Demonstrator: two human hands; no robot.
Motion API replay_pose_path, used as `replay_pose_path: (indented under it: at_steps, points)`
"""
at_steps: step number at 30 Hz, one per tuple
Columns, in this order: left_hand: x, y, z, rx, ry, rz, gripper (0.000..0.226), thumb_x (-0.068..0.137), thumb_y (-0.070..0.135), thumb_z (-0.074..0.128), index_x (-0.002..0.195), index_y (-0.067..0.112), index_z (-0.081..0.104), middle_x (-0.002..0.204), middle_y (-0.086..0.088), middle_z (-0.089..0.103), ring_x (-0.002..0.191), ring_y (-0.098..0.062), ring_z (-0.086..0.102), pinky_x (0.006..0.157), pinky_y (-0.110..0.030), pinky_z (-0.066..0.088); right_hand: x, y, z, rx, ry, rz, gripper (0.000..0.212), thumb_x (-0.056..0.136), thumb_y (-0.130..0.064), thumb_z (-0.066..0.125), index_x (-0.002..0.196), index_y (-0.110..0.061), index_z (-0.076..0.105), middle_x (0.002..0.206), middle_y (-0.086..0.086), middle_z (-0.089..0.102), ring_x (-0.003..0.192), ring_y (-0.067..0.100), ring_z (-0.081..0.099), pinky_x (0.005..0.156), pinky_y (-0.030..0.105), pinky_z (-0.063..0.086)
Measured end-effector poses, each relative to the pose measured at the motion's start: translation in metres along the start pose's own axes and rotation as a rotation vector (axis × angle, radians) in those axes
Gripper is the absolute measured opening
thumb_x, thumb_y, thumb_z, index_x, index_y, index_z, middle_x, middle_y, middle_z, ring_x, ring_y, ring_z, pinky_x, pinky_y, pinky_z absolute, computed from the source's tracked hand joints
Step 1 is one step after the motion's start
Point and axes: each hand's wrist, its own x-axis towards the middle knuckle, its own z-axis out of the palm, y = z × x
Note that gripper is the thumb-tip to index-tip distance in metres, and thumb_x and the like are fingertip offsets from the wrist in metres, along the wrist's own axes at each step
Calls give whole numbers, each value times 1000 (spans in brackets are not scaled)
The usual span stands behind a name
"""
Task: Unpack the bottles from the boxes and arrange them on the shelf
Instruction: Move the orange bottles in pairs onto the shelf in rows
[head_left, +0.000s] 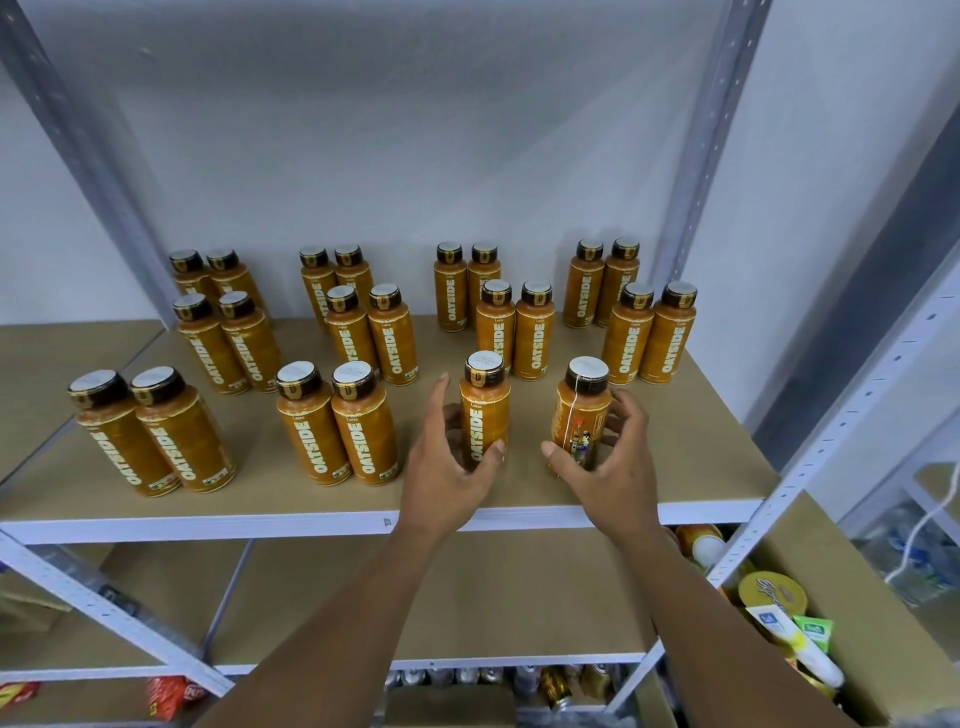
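Bottles (363, 441) of orange drink stand upright in pairs across the shelf (691, 467), from its back edge to its front edge. Below the shelf's right front corner is a cardboard box (857, 587) of mixed goods. The frame cuts it off, so I cannot tell how many bottles are left in it.

Near the front edge, right of the middle, I hold the newest pair. My left hand (447, 467) wraps the left bottle (484, 410), with the thumb across its label. My right hand (608, 467) grips the right bottle (581, 410), thumb in front and fingers round the far side. The two bottles are apart, not touching.

They look like stiff plastic, full and so fairly weighty, with smooth and probably slippery sleeves. Being tall and narrow, they should tip easily, so I judge the middle of the body the best place to hold.

My hands hide both bases, so I cannot say whether the pair rests on the shelf. The right bottle's name faces away.
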Motion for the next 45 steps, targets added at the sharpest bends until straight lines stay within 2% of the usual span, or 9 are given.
replay_pose_path:
  at_steps: [4,7,13,19,25,30,33,37,45]
  points:
    - [-1,0,0,-1,-11,3,103,86,36,81,152,56,4,156,5,45,137,-17,50,105,-41,52,0,2,-3,4,-13,-43,96,79,-31,87,152,-30,25,151,-4,46,125,9,49,92,21,48]
    - [-1,0,0,-4,-23,-2,104,86,33,81,154,52,5,155,4,45,136,-15,51,104,-38,51,-2,3,-3,-2,-22,-47,92,82,-20,84,152,-29,25,148,1,52,123,11,53,93,27,50]
    - [-1,1,-1,-6,-13,-3,103,85,37,81,152,55,5,155,5,46,135,-16,51,104,-42,53,0,-3,0,-7,21,11,98,72,-52,88,146,-39,25,143,-2,51,118,13,55,90,32,55]
    - [-1,1,0,-7,-17,4,103,86,34,81,156,50,7,156,4,45,136,-15,51,104,-38,52,-1,7,-1,-2,-1,-53,90,82,-23,84,149,-30,25,145,3,55,122,19,59,87,22,47]
    - [-1,1,0,-20,-18,8,103,86,34,81,154,51,6,155,4,46,136,-16,51,105,-40,52,1,-2,1,-10,25,13,96,74,-49,88,146,-37,25,143,-2,54,115,10,53,87,28,52]
    - [-1,-1,-1,-22,-20,12,103,87,34,81,156,48,7,155,3,45,137,-16,50,106,-40,51,0,4,-1,0,9,-34,93,79,-33,87,148,-33,24,147,-2,50,122,12,54,85,16,46]
    - [-1,0,0,-16,-13,17,102,86,34,81,155,50,7,155,3,46,137,-17,50,106,-44,52,-1,6,-1,-11,-7,-49,90,83,-24,83,147,-37,22,147,0,54,123,17,58,89,27,51]
    - [-2,1,0,-1,-15,32,101,85,38,81,148,62,6,154,3,47,135,-17,53,104,-46,54,-1,1,-1,-16,2,-42,92,81,-37,85,147,-41,21,145,2,58,121,16,60,93,37,56]
    - [-3,1,1,18,-25,38,108,81,35,85,152,54,6,147,1,52,126,-16,57,100,-45,57,1,4,-5,51,-56,-59,86,82,-25,85,144,-44,28,146,-2,56,124,14,59,95,35,58]
